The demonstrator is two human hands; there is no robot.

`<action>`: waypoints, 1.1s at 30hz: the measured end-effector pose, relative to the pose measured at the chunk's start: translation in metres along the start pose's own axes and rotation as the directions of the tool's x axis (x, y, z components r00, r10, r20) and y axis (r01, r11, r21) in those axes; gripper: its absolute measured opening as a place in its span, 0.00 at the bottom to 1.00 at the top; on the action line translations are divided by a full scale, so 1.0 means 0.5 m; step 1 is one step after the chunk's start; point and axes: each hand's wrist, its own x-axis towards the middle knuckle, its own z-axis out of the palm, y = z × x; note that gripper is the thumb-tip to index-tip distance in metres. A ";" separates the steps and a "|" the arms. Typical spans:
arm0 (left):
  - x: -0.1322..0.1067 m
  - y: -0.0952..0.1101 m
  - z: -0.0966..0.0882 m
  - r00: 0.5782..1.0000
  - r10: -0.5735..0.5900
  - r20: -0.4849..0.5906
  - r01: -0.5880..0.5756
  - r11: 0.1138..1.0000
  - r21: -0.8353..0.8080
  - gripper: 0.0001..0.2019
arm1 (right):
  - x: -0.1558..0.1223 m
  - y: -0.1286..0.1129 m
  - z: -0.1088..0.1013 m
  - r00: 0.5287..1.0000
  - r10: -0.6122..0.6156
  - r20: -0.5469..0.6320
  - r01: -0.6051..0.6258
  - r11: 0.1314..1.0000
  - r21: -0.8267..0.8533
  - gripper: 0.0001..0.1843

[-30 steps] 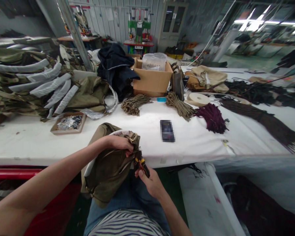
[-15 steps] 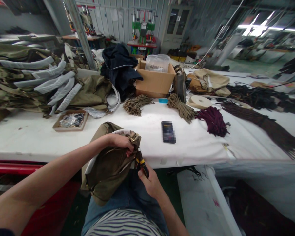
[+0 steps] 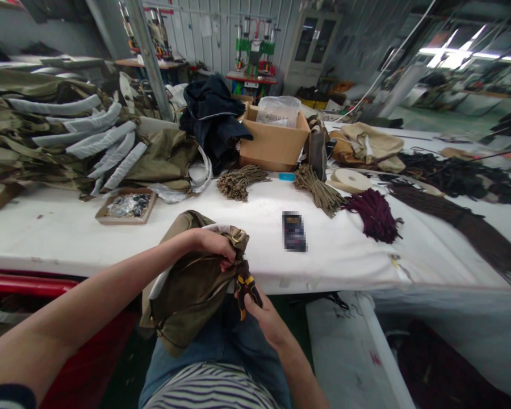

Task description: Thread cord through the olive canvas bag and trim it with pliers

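An olive canvas bag point(image 3: 187, 289) with a brass buckle point(image 3: 238, 236) rests on my lap against the white table's front edge point(image 3: 323, 275). My left hand point(image 3: 213, 244) is closed on the bag's top near the buckle. My right hand point(image 3: 262, 315) grips black pliers with orange-yellow handles point(image 3: 244, 284), whose nose points up at the bag just under my left hand.
A dark phone point(image 3: 294, 231) lies on the table beyond my hands. Bundles of tan cord point(image 3: 238, 182), olive cord point(image 3: 317, 187) and maroon cord point(image 3: 375, 213) lie farther back, with a cardboard box point(image 3: 272, 145), a small tray of metal parts point(image 3: 128, 205) and stacked olive bags point(image 3: 46, 136) at left.
My right hand has shifted the pliers slightly, with the handles now spread a little. My left hand stays on the bag's top. The view has drifted a little.
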 end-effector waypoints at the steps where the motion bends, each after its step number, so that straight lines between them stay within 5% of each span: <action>1: 0.001 0.000 0.000 1.000 -0.007 0.016 0.007 1.000 -0.017 0.17 | -0.001 -0.002 0.001 1.000 0.000 0.010 0.000 1.000 0.024 0.31; 7: -0.001 0.004 0.002 0.997 -0.027 0.075 0.035 0.993 -0.109 0.16 | 0.001 -0.008 0.015 0.996 0.000 0.090 -0.017 0.983 0.183 0.24; 33: 0.005 0.009 -0.003 0.991 -0.026 0.128 0.059 0.963 -0.262 0.16 | 0.000 -0.019 0.048 0.999 0.049 0.020 -0.053 0.937 0.346 0.28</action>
